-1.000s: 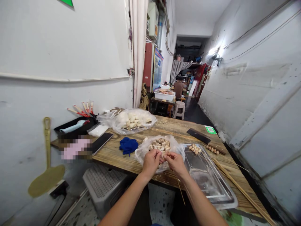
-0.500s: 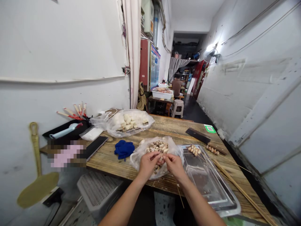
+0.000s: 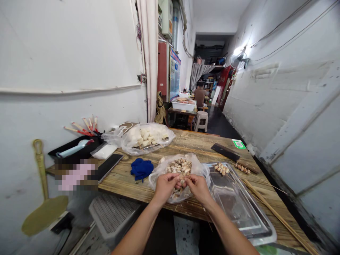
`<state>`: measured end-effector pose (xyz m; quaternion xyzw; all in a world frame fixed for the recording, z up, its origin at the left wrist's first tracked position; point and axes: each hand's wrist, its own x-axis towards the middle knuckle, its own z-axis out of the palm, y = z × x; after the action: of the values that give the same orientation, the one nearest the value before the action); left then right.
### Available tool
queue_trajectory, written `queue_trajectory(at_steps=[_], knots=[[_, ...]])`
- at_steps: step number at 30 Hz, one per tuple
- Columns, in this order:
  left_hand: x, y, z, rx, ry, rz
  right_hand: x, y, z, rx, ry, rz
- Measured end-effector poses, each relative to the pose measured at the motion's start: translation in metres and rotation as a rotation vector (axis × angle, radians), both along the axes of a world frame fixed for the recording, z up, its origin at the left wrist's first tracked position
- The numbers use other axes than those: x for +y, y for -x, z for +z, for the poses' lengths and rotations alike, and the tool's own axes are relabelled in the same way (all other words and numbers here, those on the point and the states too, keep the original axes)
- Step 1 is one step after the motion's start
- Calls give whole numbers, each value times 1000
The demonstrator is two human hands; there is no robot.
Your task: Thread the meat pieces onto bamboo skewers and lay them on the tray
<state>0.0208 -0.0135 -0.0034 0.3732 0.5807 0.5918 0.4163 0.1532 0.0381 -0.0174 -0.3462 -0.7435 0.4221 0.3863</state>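
Observation:
My left hand is closed in a pinch on a small pale garlic clove over an open clear plastic bag. Close beside it, my right hand grips a thin bamboo skewer, mostly hidden by the fingers and forearm. The fingertips of both hands nearly meet. Loose garlic cloves fill the bag beneath them. To the right, a metal tray has a cluster of skewered garlic cloves at its far end. Another row of garlic cloves lies by a dark flat blade.
Bamboo skewers lie along the table's right side. A blue cloth sits left of the garlic; behind it is a bag of white pieces. A grey plastic stool stands under the left edge. Someone sits far back.
Both hands stay together over the bag with little movement. The skewer end below my right forearm shows less now. The view has shifted slightly.

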Motion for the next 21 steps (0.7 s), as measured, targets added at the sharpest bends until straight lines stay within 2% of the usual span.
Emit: queue_trajectory(at_steps=[5,8,11,16,21], knots=[[4,-3,-1,0,-10,-39,7,-1,-5,-79,-19,-64],[4,-1,1,-92,20,-179,13,-2,-5,-52,0,-98],[4,5,2,-288,64,-319,19,-5,-3,-40,42,-95],[9,14,-3,-650,182,-254,17,-6,0,53,116,-24],[11,12,-4,-748,248,-239,12,-2,3,182,145,119]])
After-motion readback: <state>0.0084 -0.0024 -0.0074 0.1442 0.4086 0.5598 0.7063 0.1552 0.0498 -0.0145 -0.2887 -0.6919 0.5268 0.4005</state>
